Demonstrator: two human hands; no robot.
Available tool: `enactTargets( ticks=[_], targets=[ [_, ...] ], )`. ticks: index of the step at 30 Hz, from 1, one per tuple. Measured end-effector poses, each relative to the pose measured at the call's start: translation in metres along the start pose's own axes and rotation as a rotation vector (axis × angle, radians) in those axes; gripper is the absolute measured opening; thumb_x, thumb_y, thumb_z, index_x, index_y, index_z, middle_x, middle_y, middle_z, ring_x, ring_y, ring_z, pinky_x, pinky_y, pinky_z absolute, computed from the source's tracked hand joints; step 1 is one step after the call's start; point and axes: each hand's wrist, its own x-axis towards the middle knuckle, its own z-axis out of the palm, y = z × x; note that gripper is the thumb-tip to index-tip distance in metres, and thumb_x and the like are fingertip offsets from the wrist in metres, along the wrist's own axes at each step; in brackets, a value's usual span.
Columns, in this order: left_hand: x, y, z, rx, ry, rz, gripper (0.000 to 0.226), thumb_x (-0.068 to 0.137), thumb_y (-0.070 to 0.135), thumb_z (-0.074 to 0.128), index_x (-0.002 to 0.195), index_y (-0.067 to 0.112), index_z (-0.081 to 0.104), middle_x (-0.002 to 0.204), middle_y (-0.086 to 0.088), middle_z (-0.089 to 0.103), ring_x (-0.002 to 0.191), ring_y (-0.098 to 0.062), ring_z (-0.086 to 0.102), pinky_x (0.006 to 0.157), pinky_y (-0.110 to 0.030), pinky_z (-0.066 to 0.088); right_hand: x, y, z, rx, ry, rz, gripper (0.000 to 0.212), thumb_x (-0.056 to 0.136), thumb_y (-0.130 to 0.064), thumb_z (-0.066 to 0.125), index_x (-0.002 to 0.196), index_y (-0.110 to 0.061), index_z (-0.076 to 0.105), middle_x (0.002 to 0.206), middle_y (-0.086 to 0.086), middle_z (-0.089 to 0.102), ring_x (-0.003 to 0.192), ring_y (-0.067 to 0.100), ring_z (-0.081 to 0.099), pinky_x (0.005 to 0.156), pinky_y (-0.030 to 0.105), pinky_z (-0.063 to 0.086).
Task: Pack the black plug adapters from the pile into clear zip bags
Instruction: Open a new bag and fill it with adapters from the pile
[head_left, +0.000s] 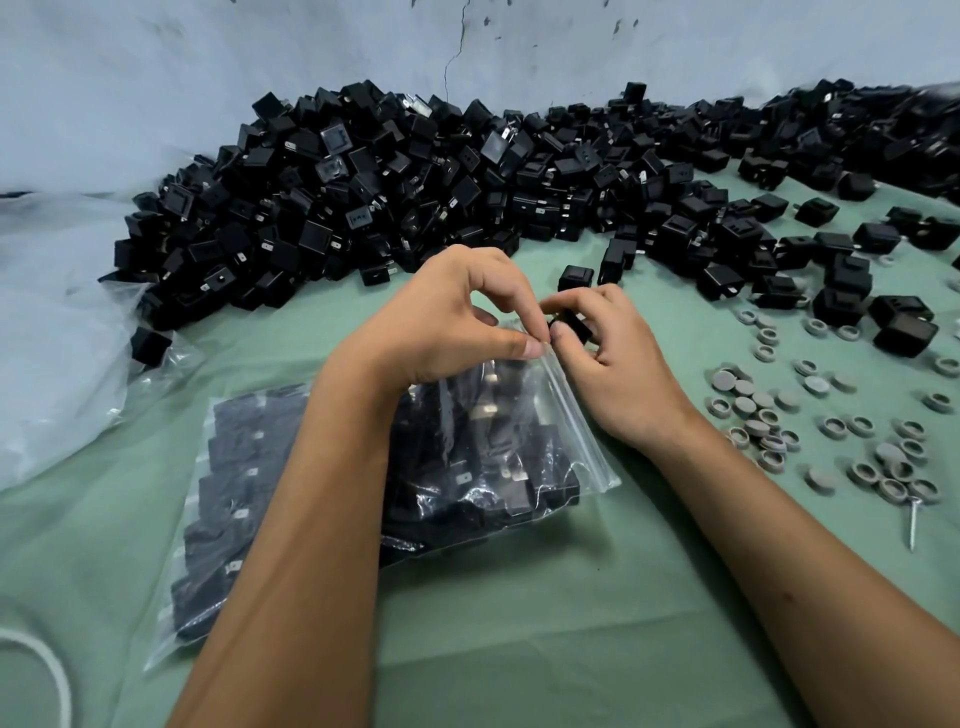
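A big pile of black plug adapters (395, 187) runs along the back of the green table (519, 613). In front of me lies a clear zip bag (498, 457) filled with several black adapters. My left hand (441, 322) pinches the bag's top edge between thumb and forefinger. My right hand (608, 353) holds one black adapter (571, 325) in curled fingers at the bag's mouth, and its thumb touches the same edge. A second filled clear bag (234, 499) lies under my left forearm.
Several grey round caps (769, 415) lie scattered at the right, with a screw (912, 519) beside them. Loose adapters (841, 291) spread over the right side. Clear plastic sheeting (57, 332) bunches at the left. A white cord (47, 665) curves at the lower left corner.
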Motion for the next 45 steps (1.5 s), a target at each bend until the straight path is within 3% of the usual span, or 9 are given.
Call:
enactTargets(
  ticks=[4,8,14,19,25,32,36,40,45],
  targets=[
    [0.0,0.001,-0.001,0.011,-0.002,0.011,0.013,0.076,0.012,0.089,0.084,0.019,0.082,0.104,-0.003,0.067,0.102,-0.016,0.064,0.089,-0.044,0.058,-0.001,-0.001,-0.002,0.219,-0.125,0.001,0.028,0.095,-0.02,0.075,0.122,-0.019,0.07,0.114,-0.003,0.07,0.109,0.013,0.067,0.097,0.041,0.056],
    [-0.001,0.001,-0.002,0.013,0.007,0.011,0.013,0.076,0.015,0.09,0.082,0.022,0.082,0.103,0.001,0.067,0.105,-0.015,0.064,0.089,-0.042,0.057,-0.003,-0.001,-0.008,0.284,-0.101,0.039,0.038,0.086,-0.033,0.084,0.12,-0.027,0.068,0.113,-0.006,0.075,0.108,0.011,0.07,0.091,0.039,0.055],
    [-0.002,0.002,-0.003,0.005,0.012,0.006,0.015,0.073,0.013,0.091,0.082,0.02,0.082,0.102,-0.001,0.066,0.104,-0.016,0.063,0.089,-0.041,0.057,-0.006,-0.004,-0.005,0.395,-0.139,0.023,0.027,0.084,-0.036,0.083,0.104,-0.02,0.079,0.1,0.003,0.07,0.075,0.025,0.067,0.075,0.044,0.057],
    [-0.002,0.001,-0.003,0.018,0.014,0.013,0.013,0.076,0.012,0.089,0.083,0.019,0.082,0.103,-0.003,0.067,0.103,-0.016,0.064,0.089,-0.041,0.057,-0.009,-0.004,-0.001,0.471,-0.211,0.04,0.029,0.079,-0.027,0.087,0.105,-0.019,0.077,0.101,0.007,0.078,0.091,0.04,0.074,0.083,0.061,0.06],
    [-0.001,0.0,-0.003,0.012,0.014,0.013,0.014,0.075,0.012,0.09,0.083,0.02,0.081,0.104,-0.004,0.067,0.104,-0.018,0.064,0.088,-0.039,0.057,-0.009,-0.006,-0.003,0.464,-0.149,-0.01,0.021,0.083,-0.016,0.086,0.102,-0.012,0.077,0.092,0.008,0.078,0.085,0.03,0.076,0.084,0.054,0.061],
    [0.0,0.0,-0.002,0.005,0.015,0.013,0.015,0.075,0.011,0.09,0.082,0.021,0.081,0.103,-0.003,0.067,0.102,-0.018,0.064,0.088,-0.041,0.058,-0.013,-0.01,0.002,0.495,-0.186,-0.009,0.016,0.085,-0.022,0.085,0.098,-0.017,0.077,0.083,0.013,0.078,0.077,0.048,0.07,0.073,0.065,0.057],
    [0.0,0.001,-0.001,0.011,0.015,0.015,0.015,0.075,0.01,0.089,0.083,0.02,0.081,0.104,-0.004,0.067,0.102,-0.018,0.064,0.089,-0.042,0.057,-0.011,-0.011,0.001,0.438,-0.196,-0.036,0.015,0.087,-0.024,0.084,0.1,-0.019,0.077,0.083,0.005,0.079,0.079,0.036,0.073,0.082,0.057,0.059],
    [0.0,0.002,-0.001,0.0,0.017,0.017,0.013,0.076,0.01,0.089,0.084,0.017,0.081,0.104,-0.005,0.067,0.102,-0.02,0.064,0.089,-0.044,0.057,-0.013,-0.015,0.003,0.514,-0.291,-0.039,0.014,0.09,-0.018,0.081,0.103,-0.013,0.077,0.088,0.003,0.08,0.084,0.023,0.078,0.08,0.035,0.061],
    [0.0,0.004,0.002,0.0,0.019,0.023,0.014,0.077,0.009,0.089,0.084,0.018,0.081,0.105,-0.008,0.067,0.101,-0.022,0.064,0.089,-0.044,0.056,-0.013,-0.016,0.001,0.549,-0.304,-0.003,0.016,0.092,-0.013,0.078,0.107,-0.011,0.075,0.094,0.007,0.08,0.089,0.026,0.078,0.08,0.041,0.062]
  ],
)
